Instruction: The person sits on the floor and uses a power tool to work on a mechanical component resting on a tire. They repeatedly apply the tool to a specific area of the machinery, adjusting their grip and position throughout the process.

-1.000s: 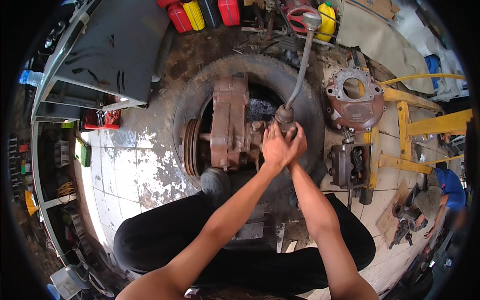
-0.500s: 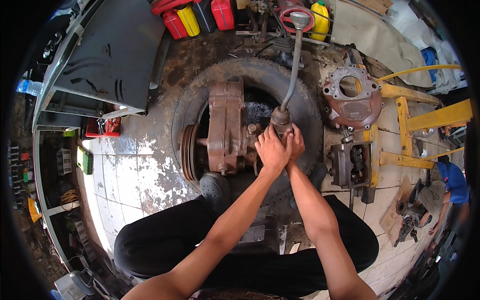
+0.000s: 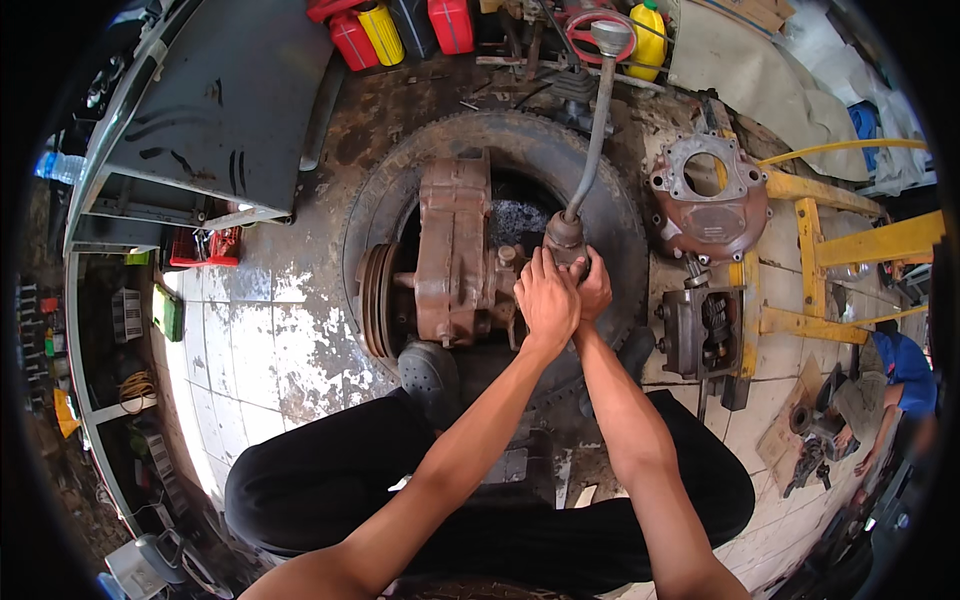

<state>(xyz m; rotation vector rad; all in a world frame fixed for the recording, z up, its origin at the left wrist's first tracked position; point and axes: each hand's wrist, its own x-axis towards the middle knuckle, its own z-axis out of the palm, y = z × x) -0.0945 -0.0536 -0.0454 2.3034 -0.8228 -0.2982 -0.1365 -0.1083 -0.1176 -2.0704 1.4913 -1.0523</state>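
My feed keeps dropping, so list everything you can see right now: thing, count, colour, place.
rusty metal gearbox: one, brown, lying in the tyre
worn rubber tyre: one, black, flat on floor, centre
bent metal shift lever: one, grey, rising from gearbox
round bell housing: one, reddish, right of tyre
open gear casing: one, grey, below bell housing
plastic jerrycans: several, red, yellow and dark, top edge
steel frame: one, yellow, right
co-worker's blue sleeve: one, far right
left hand: at lever base
right hand: at lever base
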